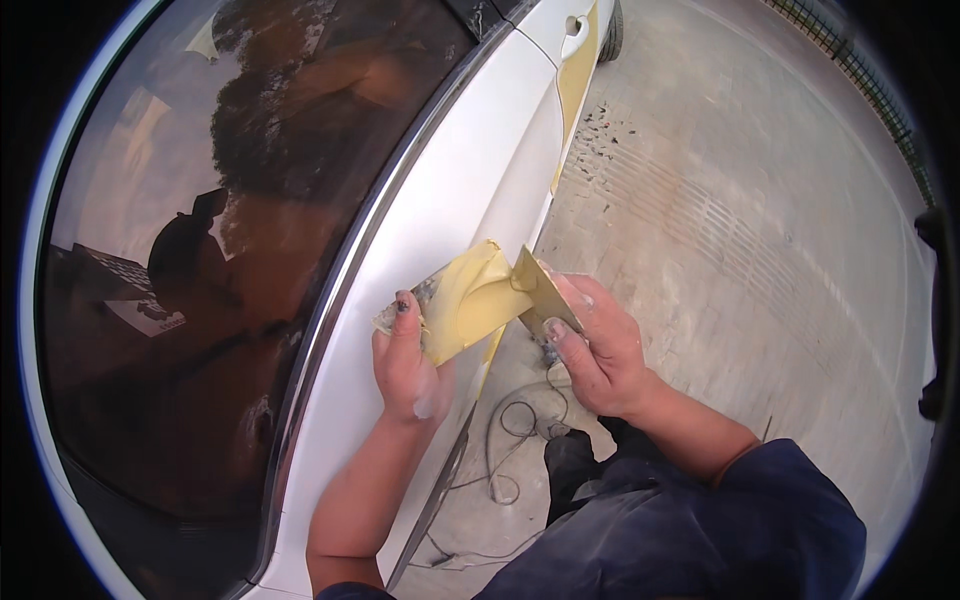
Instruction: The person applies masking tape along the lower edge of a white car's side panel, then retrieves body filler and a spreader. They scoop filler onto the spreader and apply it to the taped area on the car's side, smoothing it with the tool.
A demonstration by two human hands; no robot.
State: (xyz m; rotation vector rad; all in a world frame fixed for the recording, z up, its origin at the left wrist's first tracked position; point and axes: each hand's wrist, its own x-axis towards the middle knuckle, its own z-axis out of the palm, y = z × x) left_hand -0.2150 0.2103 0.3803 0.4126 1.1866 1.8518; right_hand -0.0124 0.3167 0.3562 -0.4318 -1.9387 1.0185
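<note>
We're looking down from head height at our two bare hands, working beside a white car w/ a dark tinted rear window (230, 230) that mirrors trees and sky.

Left hand (405, 365) holds up a flat mixing board coated in pale yellow body filler (462, 300); the thumb lies across the board's near edge, the other fingers hidden underneath, so it's closed around the board. Right hand (600, 350) pinches a small flat spreader blade, also smeared yellow (540, 285), thumb on top, fingers curled behind. The blade's tip touches the filler on the board's right side, approx. where the putty is heaped into a soft fold.

Step in hand, as we judge it: working or loading filler onto the spreader, not yet wiping it on the car. The next move would likely call for a clean scoop along the blade edge, then carrying it to the panel at a shallow angle w/o dripping.

The filler looks thick, glossy and creamy, w/ ridges; the board's left corner is bare and grey. It sits in front of the white rear body panel (470, 170), just apart from it. Farther along the car, a strip of the same yellow (575, 80) already covers the door area.

Below: grey paved ground (740, 220), a thin looped cable (505, 450), and our dark blue clothing (690, 530).
</note>
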